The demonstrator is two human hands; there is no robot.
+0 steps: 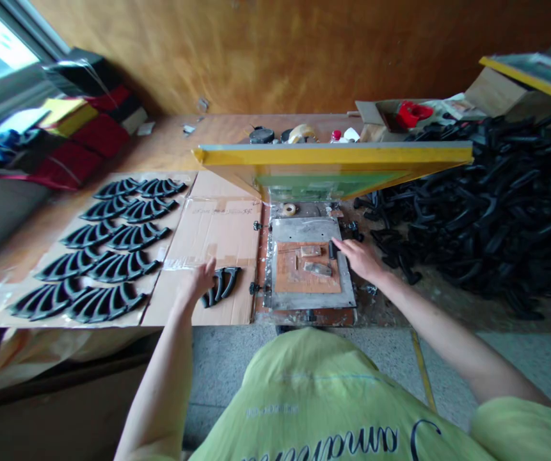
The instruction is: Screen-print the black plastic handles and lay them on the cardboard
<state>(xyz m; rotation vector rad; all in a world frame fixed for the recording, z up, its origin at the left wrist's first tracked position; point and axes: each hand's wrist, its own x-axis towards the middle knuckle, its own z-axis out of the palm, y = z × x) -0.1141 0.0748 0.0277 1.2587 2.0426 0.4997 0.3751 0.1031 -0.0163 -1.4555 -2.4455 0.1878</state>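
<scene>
My left hand (pixel 199 280) rests flat on brown cardboard (pixel 217 224), its fingertips just left of a black curved plastic part (pixel 220 287). My right hand (pixel 359 259) reaches over the right edge of a grey metal plate (pixel 304 232), with fingers extended towards a small dark item (pixel 332 250). An orange-brown pad (pixel 308 272) on the plate carries two small flat pieces. Above it stands a raised yellow frame with green mesh (pixel 333 153). Rows of black fan-shaped parts (pixel 107 275) lie on cardboard to the left.
A large heap of black curved parts (pixel 486 205) covers the table's right side. A tape roll (pixel 289 209) lies behind the plate. Jars and bottles (pixel 299 134) stand by the wooden wall, and folded red cloth (pixel 80 137) lies at the back left.
</scene>
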